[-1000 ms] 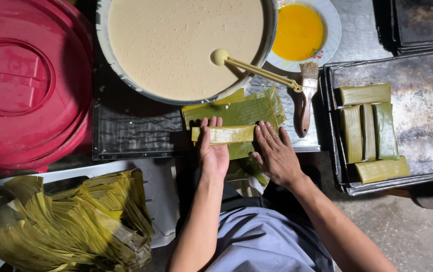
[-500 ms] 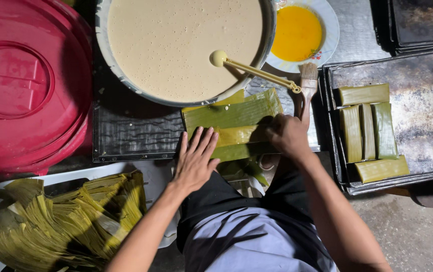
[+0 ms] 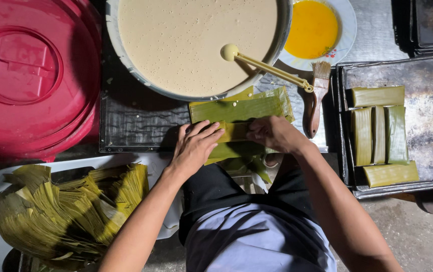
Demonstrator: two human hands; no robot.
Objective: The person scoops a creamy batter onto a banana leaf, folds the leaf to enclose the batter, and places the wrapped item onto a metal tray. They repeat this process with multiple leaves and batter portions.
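Note:
A folded banana-leaf strip [image 3: 234,132] lies on a stack of green banana leaves [image 3: 236,108] in front of me. My left hand [image 3: 194,146] rests its fingers on the strip's left end. My right hand [image 3: 272,133] pinches the strip's right end. Just beyond the leaves stands a big round basin of pale batter [image 3: 196,43] with a yellow ladle [image 3: 267,68] leaning on its rim.
A dark tray [image 3: 428,85] at right holds several wrapped leaf parcels [image 3: 380,133]. A brush [image 3: 317,98] lies beside a plate of yellow liquid [image 3: 315,27]. A red lid [image 3: 30,75] sits at left, a heap of leaf strips [image 3: 60,211] at lower left.
My left hand, which had dropped back toward my lap, has returned to the leaf strip. Both hands now hold the strip's ends.

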